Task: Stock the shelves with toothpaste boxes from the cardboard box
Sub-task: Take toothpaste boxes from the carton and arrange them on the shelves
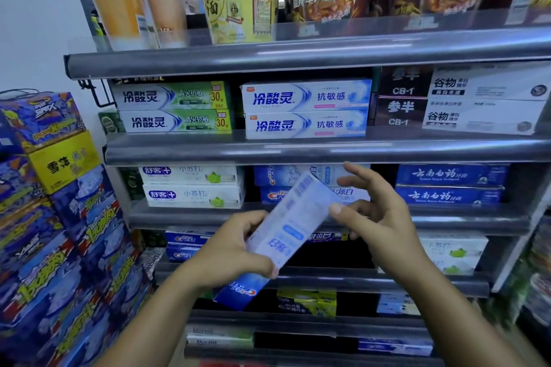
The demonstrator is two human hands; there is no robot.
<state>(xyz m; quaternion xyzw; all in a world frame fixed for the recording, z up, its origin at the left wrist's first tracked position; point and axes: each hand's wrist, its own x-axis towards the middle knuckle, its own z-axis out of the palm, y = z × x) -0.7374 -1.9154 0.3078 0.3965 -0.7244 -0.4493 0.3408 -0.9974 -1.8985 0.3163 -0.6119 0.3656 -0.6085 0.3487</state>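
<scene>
The person stood close to the shelves point(313, 219), holding one blue-and-white toothpaste box point(277, 235) tilted in front of them. The left hand point(235, 250) was wrapped around the box's lower half, thumb across its face. The right hand point(378, 211) was spread wide, its thumb just touching the upper edge of the box, fingers loose and gripping nothing. The box was blurred, so its print was hard to read. It hung level with the shelf row where two matching blue boxes point(310, 185) lay stacked, directly behind it. The cardboard box was not in sight. This looked to be the placing step: the box was out and being turned for the shelf. Next, I judged, it needed levelling lengthwise and sliding onto that stack, under the rail point(328, 153) above.
</scene>
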